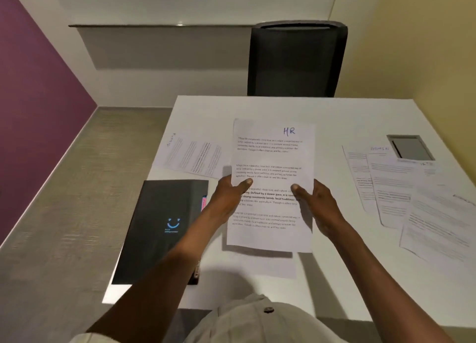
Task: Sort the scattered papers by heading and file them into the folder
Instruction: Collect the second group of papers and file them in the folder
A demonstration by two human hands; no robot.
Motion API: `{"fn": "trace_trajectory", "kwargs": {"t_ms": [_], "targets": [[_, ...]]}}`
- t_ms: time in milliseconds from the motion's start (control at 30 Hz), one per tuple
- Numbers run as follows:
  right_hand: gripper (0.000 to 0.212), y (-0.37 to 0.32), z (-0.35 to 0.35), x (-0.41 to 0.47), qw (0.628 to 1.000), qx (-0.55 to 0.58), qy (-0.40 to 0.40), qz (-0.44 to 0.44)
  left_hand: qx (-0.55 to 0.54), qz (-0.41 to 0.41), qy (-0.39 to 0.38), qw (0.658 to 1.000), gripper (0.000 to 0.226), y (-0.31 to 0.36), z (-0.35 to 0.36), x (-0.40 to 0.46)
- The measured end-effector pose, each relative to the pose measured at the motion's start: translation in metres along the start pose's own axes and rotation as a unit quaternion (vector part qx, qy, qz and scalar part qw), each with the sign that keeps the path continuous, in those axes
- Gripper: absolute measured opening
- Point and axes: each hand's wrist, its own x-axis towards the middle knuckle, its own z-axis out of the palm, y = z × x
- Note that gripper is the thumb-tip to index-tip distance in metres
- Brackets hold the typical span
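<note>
Currently: HR sheet (273, 162), lifted above bench (334, 278) for reading its heading; left hand (229, 197) and right hand (315, 203) pinch its side edges. Folder (159, 229) closed, left. Remaining papers (412, 196) right, one apparently headed ADMIN.

HR-headed sheet (273, 162) was up off the table, thumbs (246, 182) pinching both side edges; black folder (161, 226) lay closed left of the fingers.

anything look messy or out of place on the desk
Yes: the papers on the right lie fanned and overlapping at angles, one covering a corner of the grey desk hatch. The folder juts past the desk edge.
</note>
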Motion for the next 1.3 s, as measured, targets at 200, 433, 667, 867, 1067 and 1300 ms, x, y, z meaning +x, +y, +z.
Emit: {"fn": "trace_trajectory", "kwargs": {"t_ms": [200,433,667,867,1067,1300], "targets": [[0.037,0.011,0.053,-0.023,0.997,-0.078,0.026,-0.013,0.025,-0.079,0.001,0.997,0.035,-0.020,-0.050,-0.011],[0.036,0.027,0.061,-0.027,0.995,-0.071,0.065,0.023,0.000,-0.108,0.124,0.986,0.028,-0.044,-0.115,-0.007],[0.037,0.055,0.036,-0.026,0.979,-0.051,0.178,0.083,0.281,-0.119,0.235,0.923,0.016,-0.092,-0.174,-0.016],[0.045,0.066,0.026,-0.032,0.974,-0.075,0.190,0.093,0.512,-0.075,0.209,0.830,0.078,-0.112,-0.140,-0.008],[0.038,0.065,0.020,-0.039,0.974,-0.077,0.193,0.087,0.589,-0.053,0.215,0.777,0.085,-0.125,-0.111,0.012],[0.037,0.061,0.007,-0.042,0.978,-0.050,0.182,0.085,0.510,-0.058,0.252,0.820,0.084,-0.135,-0.110,0.021]]}}
